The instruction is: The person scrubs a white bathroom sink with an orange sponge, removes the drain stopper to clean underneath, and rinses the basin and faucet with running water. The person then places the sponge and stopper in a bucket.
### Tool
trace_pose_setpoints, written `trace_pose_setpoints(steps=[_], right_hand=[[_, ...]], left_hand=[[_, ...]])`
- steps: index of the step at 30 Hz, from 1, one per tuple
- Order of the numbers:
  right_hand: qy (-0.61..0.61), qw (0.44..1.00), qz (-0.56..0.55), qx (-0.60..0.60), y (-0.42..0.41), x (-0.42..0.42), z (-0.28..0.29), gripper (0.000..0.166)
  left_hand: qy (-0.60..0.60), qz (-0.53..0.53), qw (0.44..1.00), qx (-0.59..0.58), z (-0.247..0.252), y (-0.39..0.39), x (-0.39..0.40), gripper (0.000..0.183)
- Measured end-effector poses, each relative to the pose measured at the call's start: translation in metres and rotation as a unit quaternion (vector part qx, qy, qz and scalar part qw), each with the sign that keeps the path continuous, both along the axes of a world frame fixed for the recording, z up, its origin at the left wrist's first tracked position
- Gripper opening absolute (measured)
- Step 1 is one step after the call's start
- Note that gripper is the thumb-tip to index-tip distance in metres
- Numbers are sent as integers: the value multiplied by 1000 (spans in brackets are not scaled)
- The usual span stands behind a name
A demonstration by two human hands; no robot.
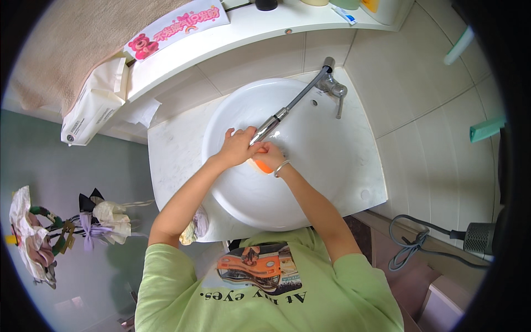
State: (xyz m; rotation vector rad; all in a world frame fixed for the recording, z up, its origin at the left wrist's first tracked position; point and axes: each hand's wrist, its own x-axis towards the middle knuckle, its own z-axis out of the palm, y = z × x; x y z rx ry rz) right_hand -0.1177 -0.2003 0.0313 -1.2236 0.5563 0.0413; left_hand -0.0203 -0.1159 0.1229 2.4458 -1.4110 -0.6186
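My left hand (237, 148) is wrapped around the end of a chrome pull-out faucet sprayer (265, 128), over the white washbasin (232, 203). A grey hose (307, 92) runs from the sprayer up to the faucet body (332, 86) at the back right of the basin. In my right hand (270, 155), close against the left, is an orange object (263, 167) with a pale edge. Fingers cover much of it, so its exact kind cannot be told. The sprayer's tip is hidden between the hands.
Around the basin lies a pale marble-look counter (174, 149). Crumpled cloths (195, 226) rest on its front left edge. A white shelf (249, 25) curves above, with a tube (344, 15) and bottles. A tissue pack (97, 103) hangs at left; a corded hair dryer (479, 238) is at right.
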Motion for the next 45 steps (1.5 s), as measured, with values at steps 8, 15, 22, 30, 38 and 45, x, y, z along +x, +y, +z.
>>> trace_pose_setpoints(steps=[8,15,22,30,38,45], right_hand=[[-31,991,80,100,56,9,-30,47],[-32,938,325,-114,64,10,-4,42],[-88,987,13,-132,80,63,-40,40],[-89,927,-342,-122,-1,149,-84,32],[-119,972,-137,-146,36,124,-58,21],[60,891,366,-261,43,-17,-57,40]], left_hand=[[53,-14,986,158,55,-1,28,28],[6,-69,971,228,51,-17,63,30],[-29,-104,959,263,40,-27,82,36],[-28,-134,946,293,42,-45,98,40],[-36,-166,937,306,30,-50,99,40],[43,-169,936,304,42,-39,81,41]])
